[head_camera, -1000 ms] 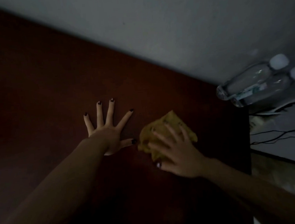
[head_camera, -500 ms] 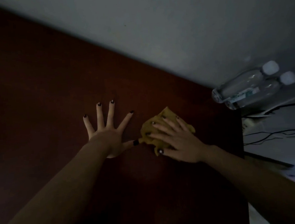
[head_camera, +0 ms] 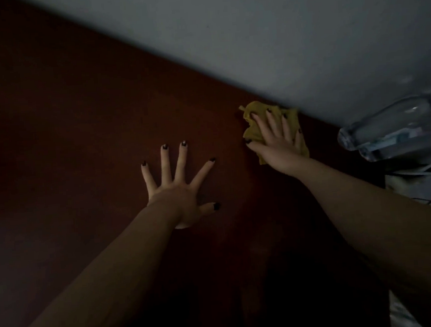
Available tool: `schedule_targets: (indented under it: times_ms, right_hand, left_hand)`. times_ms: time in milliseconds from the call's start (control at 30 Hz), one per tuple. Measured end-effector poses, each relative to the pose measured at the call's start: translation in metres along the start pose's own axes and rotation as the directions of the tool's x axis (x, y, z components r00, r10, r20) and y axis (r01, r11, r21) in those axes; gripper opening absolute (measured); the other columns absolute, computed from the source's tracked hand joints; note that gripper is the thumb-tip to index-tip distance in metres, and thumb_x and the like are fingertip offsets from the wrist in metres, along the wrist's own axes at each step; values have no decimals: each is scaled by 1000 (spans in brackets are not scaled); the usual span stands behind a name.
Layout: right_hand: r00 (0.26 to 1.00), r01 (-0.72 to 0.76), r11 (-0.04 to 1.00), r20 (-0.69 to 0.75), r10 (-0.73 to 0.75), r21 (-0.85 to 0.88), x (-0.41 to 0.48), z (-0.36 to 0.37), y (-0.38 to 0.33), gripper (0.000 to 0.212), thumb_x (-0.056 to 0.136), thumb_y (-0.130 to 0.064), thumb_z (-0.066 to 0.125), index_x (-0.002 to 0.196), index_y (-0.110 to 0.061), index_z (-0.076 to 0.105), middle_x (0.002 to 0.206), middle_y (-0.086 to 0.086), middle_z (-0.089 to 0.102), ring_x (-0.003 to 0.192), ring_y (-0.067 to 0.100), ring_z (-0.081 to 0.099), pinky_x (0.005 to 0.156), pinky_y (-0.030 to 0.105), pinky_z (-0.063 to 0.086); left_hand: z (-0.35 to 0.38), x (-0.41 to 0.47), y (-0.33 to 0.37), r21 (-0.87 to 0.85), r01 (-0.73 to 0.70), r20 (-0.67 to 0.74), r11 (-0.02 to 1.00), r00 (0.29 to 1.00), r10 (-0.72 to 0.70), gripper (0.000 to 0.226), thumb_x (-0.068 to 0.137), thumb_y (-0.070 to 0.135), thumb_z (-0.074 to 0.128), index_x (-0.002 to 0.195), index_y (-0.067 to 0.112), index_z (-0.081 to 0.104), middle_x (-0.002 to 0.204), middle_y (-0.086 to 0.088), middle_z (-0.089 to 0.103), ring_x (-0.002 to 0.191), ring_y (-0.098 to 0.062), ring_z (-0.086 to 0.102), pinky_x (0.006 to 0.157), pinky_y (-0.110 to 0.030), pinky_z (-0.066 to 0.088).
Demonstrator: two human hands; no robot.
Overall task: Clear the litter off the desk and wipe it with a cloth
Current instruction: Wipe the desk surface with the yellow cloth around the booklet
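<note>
A person's right hand (head_camera: 277, 143) presses flat on a crumpled yellow cloth (head_camera: 252, 132), fingers straight, slightly fanned and aimed at the wall, nothing gripped or pinched. The cloth lies bunched at the back edge of a dark reddish-brown desk (head_camera: 79, 148), touching or all but touching the line where the desktop meets the pale grey wall (head_camera: 276, 29). Its long axis runs along that line, from a small corner that pokes out on the far left to a lower flap that shows past the heel of the hand on the right. To the left of the cloth and nearer the person, well apart from it, the left hand (head_camera: 178, 192) rests palm-down on the bare wood, its fingers splayed wide and its thumb stretched out toward the cloth's side; it holds nothing. Dark polish shows on the nails of both hands. To the right of the cloth, beyond the end of the desk, two clear plastic bottles (head_camera: 392, 126) lie side by side, blurred in the dim light.
</note>
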State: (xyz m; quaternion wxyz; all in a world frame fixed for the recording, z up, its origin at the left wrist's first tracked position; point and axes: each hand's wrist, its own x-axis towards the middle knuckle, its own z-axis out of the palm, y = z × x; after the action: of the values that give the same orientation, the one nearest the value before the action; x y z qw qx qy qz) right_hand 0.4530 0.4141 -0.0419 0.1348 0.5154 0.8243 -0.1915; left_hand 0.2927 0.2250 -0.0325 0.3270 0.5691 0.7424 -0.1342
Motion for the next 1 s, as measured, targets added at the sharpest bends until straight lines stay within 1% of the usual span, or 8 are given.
schedule_targets:
  times_ms: [133,267,367,467,533,633,867,1000]
  right_hand:
    - [999,-28,999,16,28,-29,-53,24,2,71,84,-70,30,139,-56,-11,154,-19,-21,140,15,-26,109,49,-17]
    - [999,-8,1000,39,9,-24,-114,48,5,69,83,-74,20,135,-57,-21,150,-22,-29,134,9,-36,107,47,-22]
    - [999,-25,999,-47,23,-36,-164,75,4,64,86,-70,17,130,-59,-28,145,-24,-35,128,6,-41,105,43,-27]
    - [996,-38,999,-80,38,2,-191,90,5,52,83,-70,1,125,-64,-29,137,-30,-39,125,3,-46,99,36,-35]
    - [996,-45,996,-70,51,83,-187,89,8,46,81,-70,-6,124,-69,-23,136,-34,-36,125,0,-44,97,33,-35]
    - [995,-24,995,-94,34,98,-165,82,20,47,84,-67,-2,129,-68,-14,144,-35,-24,134,4,-32,104,39,-28]
    - [980,-180,979,-64,187,97,-76,44,54,47,89,-58,13,132,-63,-6,152,-27,-13,141,15,-20,109,49,-15]
    - [976,-210,973,-44,214,94,-35,22,65,51,89,-55,18,135,-60,-3,153,-24,-13,142,19,-20,110,51,-12]
  left_hand:
    - [-1,0,-2,-35,-10,-8,999,1000,10,87,73,85,28,119,56,-40,122,1,-62,123,-35,-50,101,-68,-17]
    - [0,-1,-4,-63,-29,-50,998,998,26,89,73,85,30,131,56,-31,135,1,-55,125,-33,-48,101,-67,-18]
    - [2,-3,1,-141,-28,-165,990,986,4,84,74,80,38,141,54,-7,151,2,-34,135,-32,-36,104,-66,-13]
    - [-4,1,24,-304,22,-352,952,926,-133,76,80,67,42,145,34,18,158,-5,-2,143,-34,-16,107,-68,-3]
    - [-4,9,38,-324,72,-302,943,937,-175,83,81,72,34,148,35,3,157,-9,-12,140,-41,-21,104,-70,-6]
    - [2,22,43,-204,119,-209,972,964,-162,89,76,81,19,142,40,-24,147,-13,-39,131,-49,-33,101,-73,-9]
    - [7,28,39,-194,130,-178,972,970,-166,90,70,84,11,133,42,-38,140,-12,-48,127,-49,-39,98,-75,-10]
    - [6,32,36,-209,147,-130,967,976,-176,89,67,87,12,114,47,-51,130,-8,-58,124,-48,-44,97,-75,-11]
